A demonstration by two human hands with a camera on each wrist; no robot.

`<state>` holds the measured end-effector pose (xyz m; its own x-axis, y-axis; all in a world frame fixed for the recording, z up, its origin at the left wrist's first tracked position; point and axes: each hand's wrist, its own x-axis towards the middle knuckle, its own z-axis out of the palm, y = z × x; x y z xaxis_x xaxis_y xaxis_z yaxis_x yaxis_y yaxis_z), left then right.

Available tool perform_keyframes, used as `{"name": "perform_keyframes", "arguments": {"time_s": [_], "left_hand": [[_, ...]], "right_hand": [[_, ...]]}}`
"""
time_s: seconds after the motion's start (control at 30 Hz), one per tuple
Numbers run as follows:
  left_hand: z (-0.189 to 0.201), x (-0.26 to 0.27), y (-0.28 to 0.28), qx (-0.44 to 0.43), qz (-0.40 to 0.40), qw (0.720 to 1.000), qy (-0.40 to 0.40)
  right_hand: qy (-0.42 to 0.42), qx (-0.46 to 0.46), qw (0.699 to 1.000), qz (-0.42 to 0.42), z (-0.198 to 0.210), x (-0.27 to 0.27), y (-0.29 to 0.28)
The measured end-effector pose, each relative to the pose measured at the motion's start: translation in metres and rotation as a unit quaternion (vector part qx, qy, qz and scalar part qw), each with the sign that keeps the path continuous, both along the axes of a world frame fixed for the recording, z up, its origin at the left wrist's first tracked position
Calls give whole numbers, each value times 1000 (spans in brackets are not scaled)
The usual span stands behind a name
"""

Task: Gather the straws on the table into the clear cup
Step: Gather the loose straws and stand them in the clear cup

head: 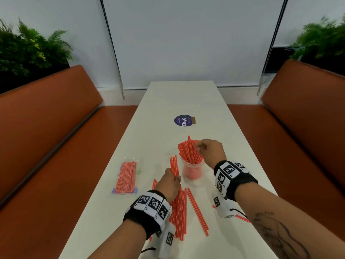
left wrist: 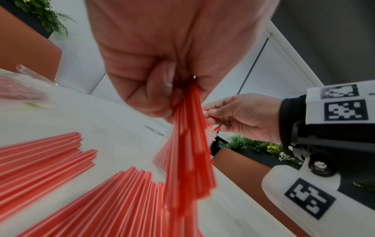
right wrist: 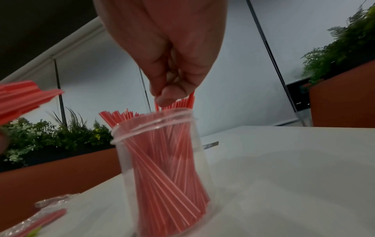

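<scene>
A clear cup stands mid-table, packed with upright red straws. My right hand hovers over their tops, thumb and fingertips pinching the top of a straw. Just left of the cup, my left hand grips a small bundle of straws, held upright above the table. A pile of loose straws lies on the table under my left wrist, and one stray straw lies under my right forearm.
A plastic packet of straws lies left of my left hand. A round purple sticker sits beyond the cup on the white table. Orange benches run along both long sides.
</scene>
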<state>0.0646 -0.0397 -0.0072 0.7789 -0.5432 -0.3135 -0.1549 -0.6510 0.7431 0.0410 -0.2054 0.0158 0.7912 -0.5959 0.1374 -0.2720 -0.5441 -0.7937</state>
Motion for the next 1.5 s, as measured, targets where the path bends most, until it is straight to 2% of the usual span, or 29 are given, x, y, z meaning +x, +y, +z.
{"name": "perform_keyframes", "arguments": {"time_s": [0.1,0.2,0.27,0.33,0.43,0.5,0.6,0.77,0.9,0.93,1.0,1.07,1.1,1.17,1.23,1.3,1.43,1.5], "left_hand": [[-3,-1,3,-4,1,1000,-9],[-4,0,7,-8,7,1000,-10],[-4,1,7,-16,10,1000,2],[-2,1,5,-23,9,1000,9],[0,0,-1,-30,0,999,19],[0,-3,-6,-28,-7,999,21],[0,-8,-11,-27,-16,999,20],[-1,-17,-14,-24,-31,999,29],[-3,-18,-13,-23,-38,999,29],[-3,-17,-11,-22,-39,999,29],[-3,-15,-7,-20,-33,999,26],[-3,-12,-4,-21,-26,999,18],[-4,-11,-2,-28,-23,999,17],[-5,-10,1,-44,-18,999,15],[-5,-9,3,-48,-20,999,6],[-6,-8,6,-55,-22,998,3],[-4,-6,12,-66,-16,997,30],[-1,-5,15,-80,-18,995,49]], "right_hand": [[1,-1,999,-36,5,-8,-3],[135,6,991,11,11,-24,-13],[257,-13,965,56,15,-36,-20],[354,-69,928,90,18,-47,-22],[481,-128,854,154,10,-63,-17],[533,-158,815,162,-8,-73,-11],[541,-210,801,150,-39,-86,-2],[520,-199,818,143,-58,-97,6],[520,-192,816,167,-51,-99,11],[498,-190,829,171,-44,-97,13],[389,-162,896,142,-22,-88,12],[218,-119,967,64,7,-73,11],[129,-107,985,29,21,-63,10],[-1,-88,996,0,44,-44,13],[-74,-77,994,-2,56,-27,20],[-83,-102,991,2,51,-14,24],[31,-142,989,22,21,-1,27],[42,-138,989,7,12,-1,26]]}}
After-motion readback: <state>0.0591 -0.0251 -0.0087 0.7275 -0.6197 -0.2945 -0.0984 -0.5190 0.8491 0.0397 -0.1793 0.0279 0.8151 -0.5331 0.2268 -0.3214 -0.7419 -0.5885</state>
